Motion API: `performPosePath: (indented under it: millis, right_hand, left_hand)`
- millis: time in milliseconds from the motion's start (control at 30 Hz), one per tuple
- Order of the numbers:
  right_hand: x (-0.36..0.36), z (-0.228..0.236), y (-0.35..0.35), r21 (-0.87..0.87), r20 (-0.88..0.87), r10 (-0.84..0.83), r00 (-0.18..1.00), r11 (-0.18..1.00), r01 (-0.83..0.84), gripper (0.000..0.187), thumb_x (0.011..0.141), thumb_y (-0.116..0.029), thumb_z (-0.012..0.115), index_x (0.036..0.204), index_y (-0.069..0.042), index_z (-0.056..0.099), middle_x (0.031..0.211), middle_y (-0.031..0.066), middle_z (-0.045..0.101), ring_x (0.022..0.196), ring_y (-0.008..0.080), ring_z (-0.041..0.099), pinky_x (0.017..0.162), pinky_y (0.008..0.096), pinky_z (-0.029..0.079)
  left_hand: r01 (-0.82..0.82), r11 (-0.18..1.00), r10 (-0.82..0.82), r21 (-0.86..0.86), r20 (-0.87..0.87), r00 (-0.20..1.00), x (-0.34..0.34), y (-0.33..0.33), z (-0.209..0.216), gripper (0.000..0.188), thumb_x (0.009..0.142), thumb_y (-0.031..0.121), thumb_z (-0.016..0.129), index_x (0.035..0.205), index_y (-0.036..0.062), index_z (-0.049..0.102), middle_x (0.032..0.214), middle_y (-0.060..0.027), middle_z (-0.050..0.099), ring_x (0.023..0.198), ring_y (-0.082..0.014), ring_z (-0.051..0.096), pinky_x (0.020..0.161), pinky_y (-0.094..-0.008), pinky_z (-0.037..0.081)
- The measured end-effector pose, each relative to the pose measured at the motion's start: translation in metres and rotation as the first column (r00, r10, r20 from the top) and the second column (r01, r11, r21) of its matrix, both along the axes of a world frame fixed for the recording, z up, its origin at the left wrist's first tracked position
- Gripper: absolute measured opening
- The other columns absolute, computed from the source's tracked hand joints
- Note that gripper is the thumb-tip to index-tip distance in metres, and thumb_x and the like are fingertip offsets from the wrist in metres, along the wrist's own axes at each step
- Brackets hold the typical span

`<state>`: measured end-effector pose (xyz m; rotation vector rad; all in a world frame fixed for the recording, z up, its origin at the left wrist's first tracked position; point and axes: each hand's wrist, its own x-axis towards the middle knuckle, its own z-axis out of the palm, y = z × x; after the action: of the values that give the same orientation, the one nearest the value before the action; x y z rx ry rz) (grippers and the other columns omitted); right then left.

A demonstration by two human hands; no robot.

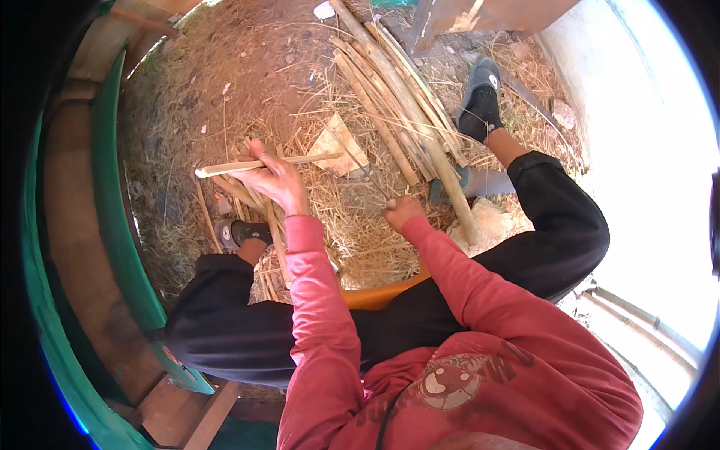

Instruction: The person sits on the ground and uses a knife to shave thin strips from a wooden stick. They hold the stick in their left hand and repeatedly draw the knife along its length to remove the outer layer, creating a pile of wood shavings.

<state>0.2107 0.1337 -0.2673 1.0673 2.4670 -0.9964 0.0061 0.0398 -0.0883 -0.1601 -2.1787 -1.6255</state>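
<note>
Open straw-covered ground lies betw. both hands, just below the long bamboo bundle. Bundle blocks the way up-right of it; a flat blade lies by its lower end. Left of bundle, loose split strips crowd the ground; green wall closes that side.

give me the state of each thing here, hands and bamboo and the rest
left hand: closed around a bamboo strip
bamboo strip: held level above the straw
right hand: fist shut on a knife
knife: thin blade, pointing up-left toward the strip
bamboo poles: lying bundled on the ground
cut strips: loosely piled beside the left foot
</note>
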Motion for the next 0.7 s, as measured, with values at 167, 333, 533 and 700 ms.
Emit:
performPosePath:
  millis: [167, 333, 533, 700]
  right_hand:
    - [-0.018, 0.085, -0.002, -0.322, -0.179, -0.181, 0.967, 0.939, 0.116, 0.033, 0.075, -0.029, 0.065, 0.086, 0.001, 0.070, 0.082, 0.0235, 0.067, 0.085, 0.0394, 0.065, 0.084, 0.0417, 0.052]
    - [0.007, 0.037, -0.009, -0.100, 0.110, -0.079, 0.991, 0.991, 0.090, 0.035, 0.074, -0.028, 0.066, 0.090, 0.002, 0.070, 0.089, 0.0249, 0.067, 0.091, 0.0397, 0.065, 0.085, 0.0418, 0.052]
    - [-0.009, 0.058, 0.001, -0.182, 0.058, -0.055, 0.997, 0.981, 0.064, 0.038, 0.075, -0.029, 0.067, 0.095, 0.004, 0.068, 0.097, 0.0243, 0.067, 0.095, 0.0413, 0.064, 0.086, 0.0421, 0.052]
    - [-0.016, 0.069, 0.002, -0.380, -0.083, -0.151, 0.985, 0.919, 0.109, 0.036, 0.079, -0.026, 0.067, 0.095, 0.006, 0.066, 0.090, 0.0257, 0.068, 0.090, 0.0367, 0.066, 0.083, 0.0416, 0.052]
  left_hand:
    - [-0.045, 0.999, 0.045, 0.012, 0.000, 0.999, 0.000, 0.002, 0.009, 0.039, 0.100, 0.028, 0.053, 0.113, -0.0019, 0.032, 0.104, -0.0134, 0.038, 0.094, -0.0211, 0.048, 0.085, -0.0295, 0.044]
    - [-0.020, 0.991, 0.011, -0.129, -0.068, 0.998, -0.010, -0.005, -0.014, 0.037, 0.100, 0.025, 0.052, 0.114, -0.0019, 0.031, 0.102, -0.0136, 0.040, 0.091, -0.0206, 0.048, 0.085, -0.0275, 0.044]
    - [0.012, 1.000, -0.009, 0.015, -0.144, 0.990, -0.006, -0.001, -0.009, 0.026, 0.098, 0.022, 0.055, 0.097, 0.0031, 0.037, 0.083, -0.0089, 0.043, 0.072, -0.0176, 0.045, 0.066, -0.0342, 0.043]
    - [-0.099, 0.910, 0.122, 0.403, -0.033, 0.992, -0.005, -0.011, 0.028, 0.036, 0.097, 0.038, 0.055, 0.078, 0.0133, 0.038, 0.065, -0.0021, 0.041, 0.057, -0.0120, 0.040, 0.051, -0.0287, 0.037]
